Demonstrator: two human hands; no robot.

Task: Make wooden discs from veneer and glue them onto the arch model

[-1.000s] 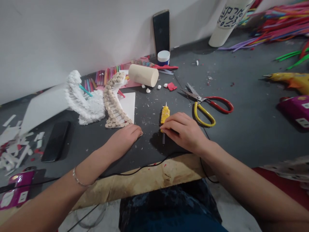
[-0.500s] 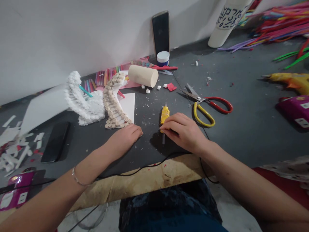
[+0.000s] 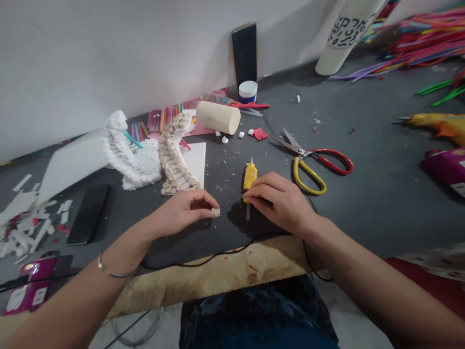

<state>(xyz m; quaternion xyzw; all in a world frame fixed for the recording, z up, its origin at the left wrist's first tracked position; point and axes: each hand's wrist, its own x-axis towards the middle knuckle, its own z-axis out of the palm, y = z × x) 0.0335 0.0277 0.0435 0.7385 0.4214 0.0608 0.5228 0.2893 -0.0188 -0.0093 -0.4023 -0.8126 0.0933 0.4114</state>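
My left hand (image 3: pixel 187 209) pinches a small beige rolled paper piece (image 3: pixel 216 212) between thumb and fingertips, just above the dark tabletop. Closed at the back of a yellow glue gun (image 3: pixel 250 177) is my right hand (image 3: pixel 281 198); a clear glue stick (image 3: pixel 248 212) sticks out of the gun's rear, and its nozzle points away from me. Beyond my left hand stands a curved form covered with beige paper rolls (image 3: pixel 175 162), on a white sheet (image 3: pixel 198 162). To its left is a white fluffy curved form (image 3: pixel 132 157) with a teal stick (image 3: pixel 133 139) across it.
Red-and-yellow-handled scissors (image 3: pixel 308 160) lie open right of the glue gun. Behind are a cream paper roll (image 3: pixel 218 117), a white-lidded jar (image 3: pixel 248 92) and a leaning phone (image 3: pixel 245 55). A black phone (image 3: pixel 89 213) lies at left, near white scraps (image 3: pixel 27 232). A black cable (image 3: pixel 203 264) crosses the front edge.
My left hand has turned and lifted away from the roll-covered form, and the beige piece now shows in its fingertips. My right hand stays at the glue gun. The view has shifted slightly.
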